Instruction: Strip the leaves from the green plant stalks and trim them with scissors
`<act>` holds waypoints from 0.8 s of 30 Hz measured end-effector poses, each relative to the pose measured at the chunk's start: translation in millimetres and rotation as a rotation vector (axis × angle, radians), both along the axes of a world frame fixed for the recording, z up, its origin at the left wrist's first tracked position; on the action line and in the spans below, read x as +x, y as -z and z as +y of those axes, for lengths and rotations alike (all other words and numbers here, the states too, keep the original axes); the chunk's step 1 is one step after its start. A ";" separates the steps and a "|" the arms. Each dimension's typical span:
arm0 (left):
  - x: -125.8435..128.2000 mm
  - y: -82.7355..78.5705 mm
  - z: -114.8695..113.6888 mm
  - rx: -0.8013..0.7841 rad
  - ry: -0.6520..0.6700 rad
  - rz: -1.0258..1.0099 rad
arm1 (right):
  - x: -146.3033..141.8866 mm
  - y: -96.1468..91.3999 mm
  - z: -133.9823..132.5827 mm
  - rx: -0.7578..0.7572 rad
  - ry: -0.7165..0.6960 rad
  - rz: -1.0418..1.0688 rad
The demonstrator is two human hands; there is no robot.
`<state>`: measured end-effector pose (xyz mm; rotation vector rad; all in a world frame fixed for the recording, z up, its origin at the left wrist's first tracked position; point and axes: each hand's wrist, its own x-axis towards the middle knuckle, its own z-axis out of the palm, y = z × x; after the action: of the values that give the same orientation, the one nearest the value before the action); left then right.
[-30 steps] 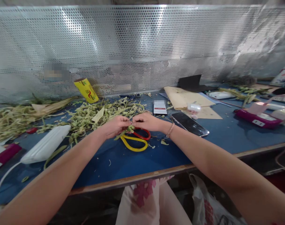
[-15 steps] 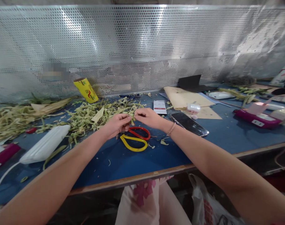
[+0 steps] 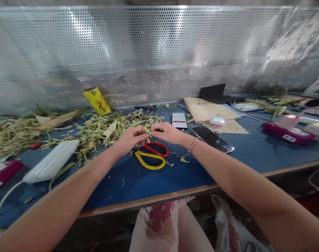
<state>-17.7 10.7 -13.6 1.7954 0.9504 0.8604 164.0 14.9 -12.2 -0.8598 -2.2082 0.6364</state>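
Between my two hands is a small pale-green plant strip (image 3: 148, 133). My left hand (image 3: 133, 138) pinches it from the left with thumb and fingers. From the other side, my right hand (image 3: 167, 133) is closed on it, a bracelet around the wrist. Just below the fingers lies a pair of scissors (image 3: 151, 167) with one red and one yellow handle; the blades are mostly hidden by my left hand. A heap of green, knotted-looking plant pieces (image 3: 96, 131) spreads behind and left of my hands.
A white power bank (image 3: 51, 161) with a cable lies left, near dried leaf strips (image 3: 12, 134). A yellow box (image 3: 97, 101) leans against the perforated metal screen (image 3: 154, 45). Rightward are a phone (image 3: 212, 139), a white card box (image 3: 179, 120), brown paper (image 3: 205, 110) and a magenta power strip (image 3: 288, 133).
My fingers have shifted slightly around the strip, and more of it shows between them. The scissors and the heap stay where they were.
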 end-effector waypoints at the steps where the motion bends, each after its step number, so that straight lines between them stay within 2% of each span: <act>1: -0.2 0.2 0.2 0.011 0.001 0.002 | 0.1 -0.3 -0.3 -0.005 -0.004 -0.003; 12: -2.2 5.8 3.1 0.036 0.023 -0.013 | -0.2 -2.4 -1.7 -0.076 -0.086 -0.015; 17: -2.4 4.5 1.9 -0.024 0.028 -0.056 | 0.6 -0.1 2.9 -0.163 -0.170 0.101; 24: -1.7 1.6 0.3 -0.149 0.110 -0.154 | 1.0 2.9 6.7 -0.345 -0.342 0.275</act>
<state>-19.4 11.0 -15.2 1.6137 0.7885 0.8243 165.0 21.6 -15.1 -0.5156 -2.0353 1.2502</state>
